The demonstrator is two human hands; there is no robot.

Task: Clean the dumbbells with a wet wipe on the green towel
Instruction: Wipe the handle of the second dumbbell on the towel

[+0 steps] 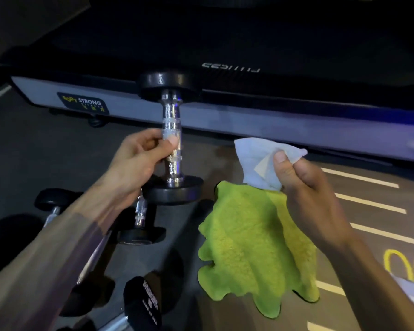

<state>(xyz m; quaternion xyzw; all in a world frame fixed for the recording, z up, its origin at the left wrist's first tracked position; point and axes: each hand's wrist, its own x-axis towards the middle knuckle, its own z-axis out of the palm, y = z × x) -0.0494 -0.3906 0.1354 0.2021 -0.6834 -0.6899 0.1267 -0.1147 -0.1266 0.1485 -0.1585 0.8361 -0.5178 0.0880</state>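
Observation:
My left hand (pixel 135 161) grips the chrome handle of a dumbbell (pixel 171 120) with black round ends, holding it upright above the floor, left of the towel. My right hand (pixel 304 187) pinches a crumpled white wet wipe (pixel 258 158) between thumb and fingers, a little to the right of the dumbbell and apart from it. The green towel (pixel 249 247) lies rumpled on the floor beneath my right hand and wrist, with nothing resting on it.
Several more dumbbells (pixel 141 223) lie on the floor at the lower left, partly under my left forearm. A treadmill base (pixel 273 120) with a "Body Strong" label runs across the back. White floor lines (pixel 368 201) and yellow markings sit at the right.

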